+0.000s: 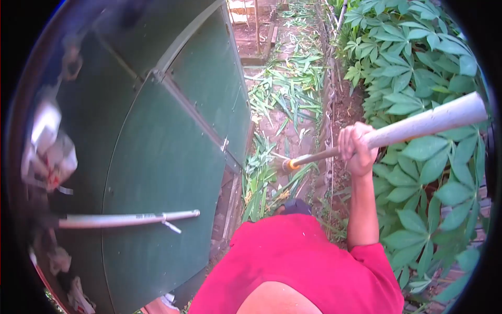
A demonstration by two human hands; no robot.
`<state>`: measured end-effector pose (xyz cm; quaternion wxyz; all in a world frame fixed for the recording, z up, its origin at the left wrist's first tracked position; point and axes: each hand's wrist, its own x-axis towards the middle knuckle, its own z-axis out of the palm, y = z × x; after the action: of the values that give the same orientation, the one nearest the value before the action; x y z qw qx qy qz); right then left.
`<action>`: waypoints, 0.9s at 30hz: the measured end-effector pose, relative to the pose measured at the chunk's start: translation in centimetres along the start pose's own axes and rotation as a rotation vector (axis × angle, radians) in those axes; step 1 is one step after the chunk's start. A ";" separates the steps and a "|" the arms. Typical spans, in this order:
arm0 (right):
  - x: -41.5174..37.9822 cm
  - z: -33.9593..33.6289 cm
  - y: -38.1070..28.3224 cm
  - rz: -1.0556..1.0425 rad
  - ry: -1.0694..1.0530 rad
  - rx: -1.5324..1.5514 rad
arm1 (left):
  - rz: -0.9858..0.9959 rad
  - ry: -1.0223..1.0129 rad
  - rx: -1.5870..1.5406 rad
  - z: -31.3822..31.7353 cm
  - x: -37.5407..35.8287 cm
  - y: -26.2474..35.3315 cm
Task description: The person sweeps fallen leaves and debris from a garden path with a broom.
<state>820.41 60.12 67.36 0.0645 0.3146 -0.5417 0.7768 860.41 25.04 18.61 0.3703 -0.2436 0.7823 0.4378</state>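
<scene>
1. R hand (358,147): fingers gripping pole (429,120).
2. Pole slants, orange band (293,164) at lower end, nr cut leaves (256,180) on path (269,125).
3. L hand: can't tell finger state.

Single view, head-mounted, set above the red shirt (308,251) and facing steeply down and forward along the leaf-strewn path (287,123). Shirt closest, filling the lower edge; right hand (358,148) on the pole (423,121) at middle range. Green panel (162,157) bounds the left, broad-leaved plants (418,172) the right. Field wide, with curved dark margins.
</scene>
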 end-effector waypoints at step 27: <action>41.5 -27.2 23.0 -0.128 0.078 -0.224 | -0.007 0.129 -0.234 -31.6 45.6 50.9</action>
<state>765.92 64.77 66.28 0.1695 0.3088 -0.6011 0.7174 785.31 20.45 18.96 0.2898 -0.3155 0.7473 0.5079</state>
